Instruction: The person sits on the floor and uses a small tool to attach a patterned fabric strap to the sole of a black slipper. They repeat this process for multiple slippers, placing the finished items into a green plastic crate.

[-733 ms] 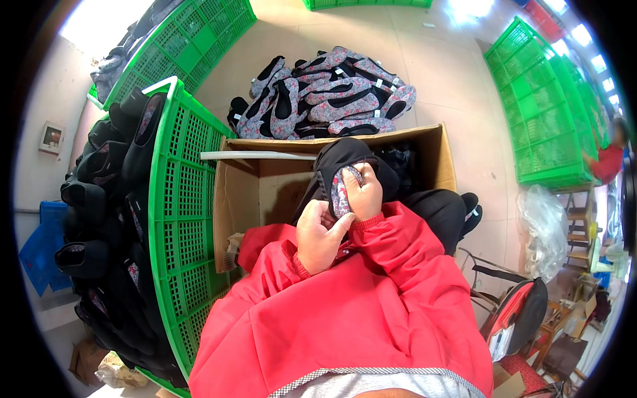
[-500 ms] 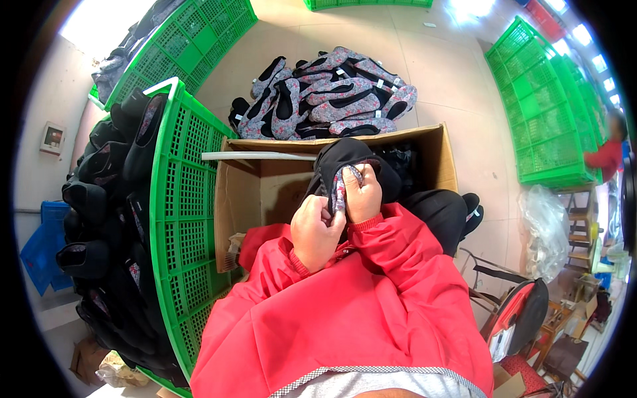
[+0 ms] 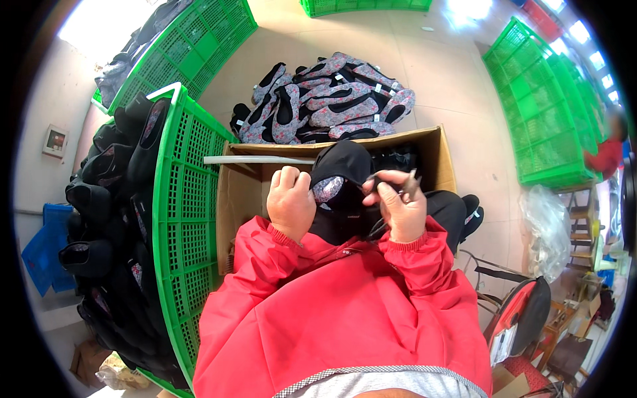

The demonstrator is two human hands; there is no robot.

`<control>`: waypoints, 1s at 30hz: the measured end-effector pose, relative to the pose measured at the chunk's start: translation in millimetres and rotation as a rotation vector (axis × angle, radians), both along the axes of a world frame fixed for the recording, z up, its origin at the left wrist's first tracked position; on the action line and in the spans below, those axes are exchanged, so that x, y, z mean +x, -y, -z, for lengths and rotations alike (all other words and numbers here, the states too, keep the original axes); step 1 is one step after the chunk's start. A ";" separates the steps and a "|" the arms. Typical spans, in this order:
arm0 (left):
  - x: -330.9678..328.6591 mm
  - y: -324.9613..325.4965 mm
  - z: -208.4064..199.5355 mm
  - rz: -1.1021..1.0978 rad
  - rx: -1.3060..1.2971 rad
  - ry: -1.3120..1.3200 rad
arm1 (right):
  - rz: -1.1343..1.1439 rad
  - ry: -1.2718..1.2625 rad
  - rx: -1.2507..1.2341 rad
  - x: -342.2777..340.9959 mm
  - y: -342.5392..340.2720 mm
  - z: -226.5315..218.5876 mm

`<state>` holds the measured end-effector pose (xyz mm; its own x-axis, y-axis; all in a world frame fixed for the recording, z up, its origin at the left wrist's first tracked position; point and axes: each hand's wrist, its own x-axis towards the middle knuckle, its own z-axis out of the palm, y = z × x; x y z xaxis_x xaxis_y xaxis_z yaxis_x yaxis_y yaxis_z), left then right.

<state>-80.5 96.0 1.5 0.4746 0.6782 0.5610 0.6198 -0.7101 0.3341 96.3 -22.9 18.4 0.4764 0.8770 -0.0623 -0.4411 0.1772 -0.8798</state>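
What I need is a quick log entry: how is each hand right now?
Left hand: closed, fist-like, beside the black shoe; whether it holds anything can't be told.
Right hand: closed around a small tool.

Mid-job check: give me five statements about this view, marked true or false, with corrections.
1. The right hand holds a metal-grey tool. True.
2. Left fingers are spread flat. False: the left hand is curled closed.
3. Patterned lining shows in the black shoe between the hands. True.
4. Only white shoes are stored at left. False: the green crate there holds black shoes.
5. Floral shoes lie piled beyond the cardboard box. True.
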 end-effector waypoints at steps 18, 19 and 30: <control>-13.1 29.2 -23.9 0.311 0.001 -0.123 | -0.006 0.708 -0.303 1.9 -7.1 58.9; -13.8 29.1 -14.9 0.295 0.008 -0.103 | -0.025 0.685 -0.299 2.2 -7.4 58.3; 26.9 8.0 30.3 0.235 0.218 -0.092 | -0.066 0.583 -0.256 10.8 -10.2 71.2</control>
